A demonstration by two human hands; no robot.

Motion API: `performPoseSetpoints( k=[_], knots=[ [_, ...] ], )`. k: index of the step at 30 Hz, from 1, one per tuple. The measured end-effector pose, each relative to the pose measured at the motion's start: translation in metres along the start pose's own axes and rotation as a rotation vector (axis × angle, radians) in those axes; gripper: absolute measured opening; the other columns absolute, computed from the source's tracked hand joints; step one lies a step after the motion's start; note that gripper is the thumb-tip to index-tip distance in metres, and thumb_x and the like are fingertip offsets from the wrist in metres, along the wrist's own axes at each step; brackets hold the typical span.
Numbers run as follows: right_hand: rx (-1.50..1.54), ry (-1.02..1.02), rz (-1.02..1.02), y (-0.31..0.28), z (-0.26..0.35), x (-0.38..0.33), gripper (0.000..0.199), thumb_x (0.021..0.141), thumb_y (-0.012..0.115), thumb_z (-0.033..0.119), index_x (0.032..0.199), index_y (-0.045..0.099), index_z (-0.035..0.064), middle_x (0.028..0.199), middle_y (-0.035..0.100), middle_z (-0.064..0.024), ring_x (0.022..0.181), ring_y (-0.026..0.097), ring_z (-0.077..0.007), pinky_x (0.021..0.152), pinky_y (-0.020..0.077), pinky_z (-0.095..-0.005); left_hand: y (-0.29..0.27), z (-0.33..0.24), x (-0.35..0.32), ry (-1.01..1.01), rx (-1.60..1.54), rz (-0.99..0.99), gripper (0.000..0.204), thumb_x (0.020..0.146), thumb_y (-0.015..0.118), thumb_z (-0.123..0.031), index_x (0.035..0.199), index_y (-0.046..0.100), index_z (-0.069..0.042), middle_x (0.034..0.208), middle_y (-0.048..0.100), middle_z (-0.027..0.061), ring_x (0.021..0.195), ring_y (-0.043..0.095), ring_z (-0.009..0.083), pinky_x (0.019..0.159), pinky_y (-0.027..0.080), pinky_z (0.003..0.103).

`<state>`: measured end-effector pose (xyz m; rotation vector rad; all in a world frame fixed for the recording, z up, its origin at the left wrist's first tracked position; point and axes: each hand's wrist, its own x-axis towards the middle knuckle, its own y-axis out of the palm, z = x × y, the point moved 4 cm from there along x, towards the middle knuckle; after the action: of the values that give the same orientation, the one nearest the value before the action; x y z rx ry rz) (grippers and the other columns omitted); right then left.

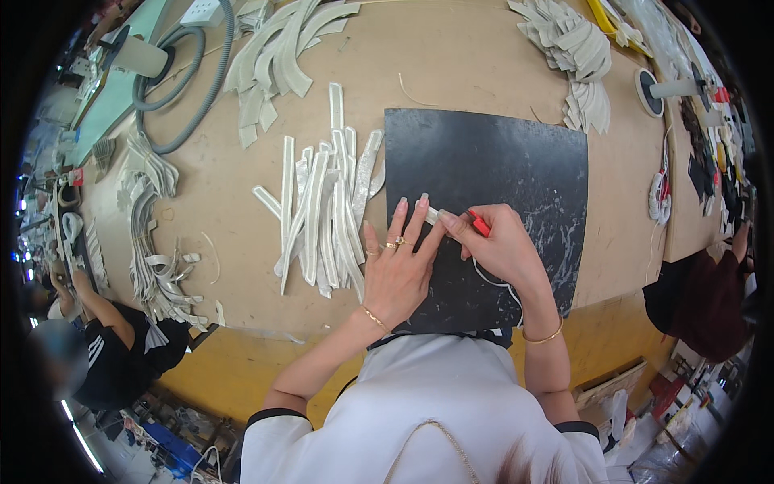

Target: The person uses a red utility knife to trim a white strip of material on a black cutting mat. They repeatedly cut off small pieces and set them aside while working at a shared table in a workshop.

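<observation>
On a black mat point(500, 153), my left hand point(399, 262) lies flat with its fingers spread, rings on one finger. Its fingertips rest beside the end of a small white strip point(432, 215), mostly hidden under my hands. My right hand point(506, 246) is closed around a small red-handled tool point(479, 223); its tip and exact kind are hidden. The right thumb and fingertips meet the strip near the left index finger. A thin white cord-like line point(492, 279) curves below my right hand. Left of the mat lies a loose pile of white stitched strips point(322, 214).
Stacks of pale curved pieces lie at the back left point(278, 56), far left point(145, 234) and back right point(568, 48). A grey hose point(197, 89) loops at the back left. Red-handled scissors point(661, 189) lie at the right, near a white spool point(649, 91). Other people work at both sides.
</observation>
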<state>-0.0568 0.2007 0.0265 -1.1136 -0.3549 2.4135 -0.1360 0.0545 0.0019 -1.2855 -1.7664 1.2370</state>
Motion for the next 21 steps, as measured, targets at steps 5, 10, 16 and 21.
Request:
performPoseSetpoints(
  k=[5,10,16,21],
  knots=[
    [0.076,-0.071,-0.016,0.004,0.002,0.001,0.054,0.093,0.064,0.047,0.068,0.066,-0.0005,0.056,0.064,-0.0093,0.055,0.065,-0.0185,0.056,0.0482,-0.0328,-0.006,0.006,0.000,0.006,-0.140,0.025,0.069,0.090,0.058,-0.010,0.152,0.027,-0.007,0.160,0.031,0.0055,0.149,0.026,0.0279,0.112,0.014,0.070],
    [0.059,-0.007,-0.019,0.010,0.007,0.005,0.053,0.092,0.063,0.048,0.068,0.067,0.0010,0.057,0.065,-0.0083,0.056,0.066,-0.0203,0.059,0.0493,-0.0333,-0.007,0.007,0.001,-0.011,-0.158,0.020,0.065,0.089,0.054,-0.006,0.149,0.031,-0.003,0.156,0.037,0.0070,0.147,0.029,0.0270,0.116,0.000,0.064],
    [-0.010,-0.019,-0.049,0.011,0.011,0.011,0.037,0.093,0.063,0.031,0.080,0.070,-0.0023,0.060,0.066,-0.0078,0.057,0.063,-0.0165,0.058,0.0486,-0.0320,-0.006,0.007,0.002,-0.021,-0.172,-0.017,0.065,0.086,0.051,-0.004,0.149,0.034,-0.001,0.155,0.039,0.0068,0.146,0.031,0.0257,0.117,-0.006,0.062],
    [-0.027,-0.028,-0.075,0.009,0.000,0.000,0.037,0.091,0.063,0.032,0.071,0.068,0.0014,0.060,0.067,-0.0075,0.060,0.068,-0.0245,0.062,0.0511,-0.0360,-0.005,0.002,0.004,-0.027,-0.098,-0.050,0.072,0.082,0.051,-0.001,0.152,0.036,-0.008,0.154,0.042,0.0047,0.146,0.034,0.0246,0.117,-0.009,0.058]
  ],
)
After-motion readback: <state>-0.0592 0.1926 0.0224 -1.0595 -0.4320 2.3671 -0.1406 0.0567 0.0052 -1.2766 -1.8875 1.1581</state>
